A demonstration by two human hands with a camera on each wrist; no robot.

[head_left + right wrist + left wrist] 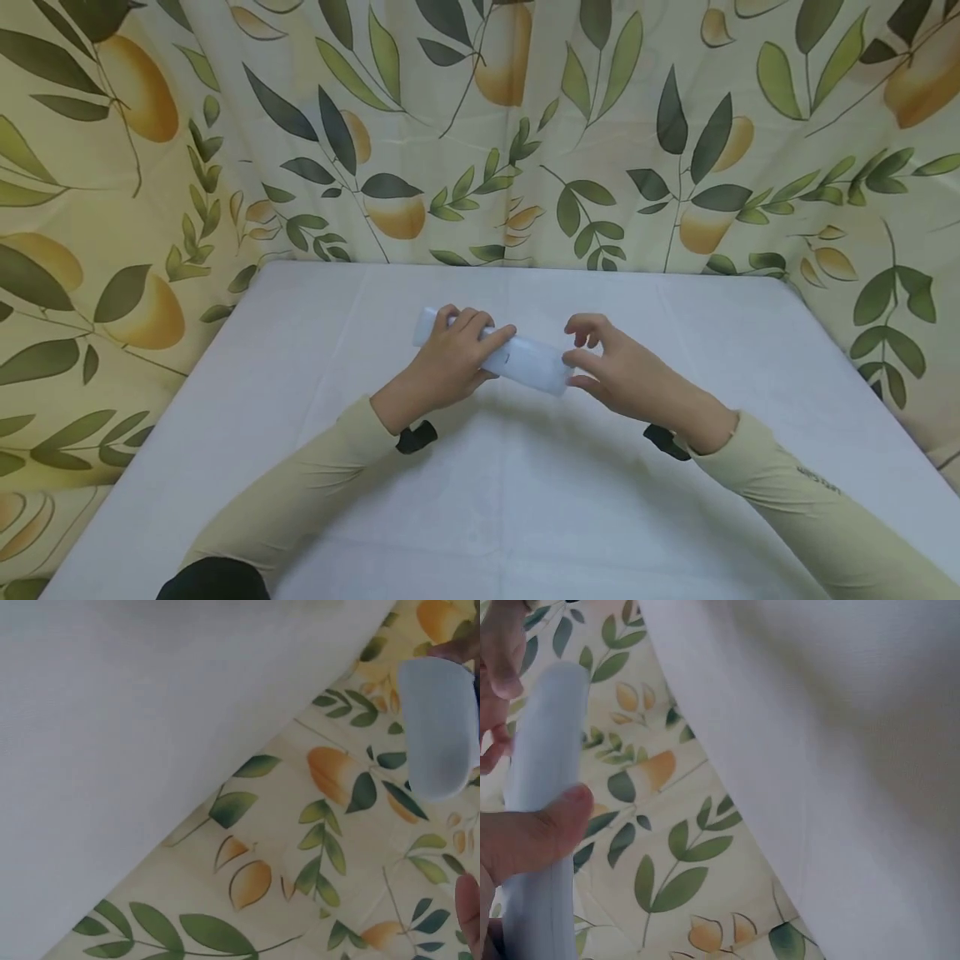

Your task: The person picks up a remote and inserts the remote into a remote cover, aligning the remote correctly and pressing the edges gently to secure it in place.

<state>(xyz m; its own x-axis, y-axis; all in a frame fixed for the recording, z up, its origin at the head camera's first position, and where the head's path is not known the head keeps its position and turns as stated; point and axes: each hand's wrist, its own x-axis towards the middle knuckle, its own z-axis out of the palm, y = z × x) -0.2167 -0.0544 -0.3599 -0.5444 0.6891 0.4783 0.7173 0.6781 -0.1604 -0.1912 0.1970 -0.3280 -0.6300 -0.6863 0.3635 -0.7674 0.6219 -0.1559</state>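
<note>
A long, pale bluish-white case [534, 364] with rounded edges is held up over the table, its right end tilted lower in the head view. My left hand [453, 358] grips it around the left half, fingers over the top. In the left wrist view the left thumb [547, 829] lies across the case [551, 742]. My right hand [626, 371] is at the right end with fingers parted and loosely bent. The right wrist view shows the blunt, rounded end of the case [439, 731], with a right fingertip [469, 911] apart from it.
A white cloth covers the table [517, 508] beneath the hands. Behind it and to the sides hangs a curtain [465, 167] printed with leaves and orange fruit. Dark straps [417, 437] sit at both wrists.
</note>
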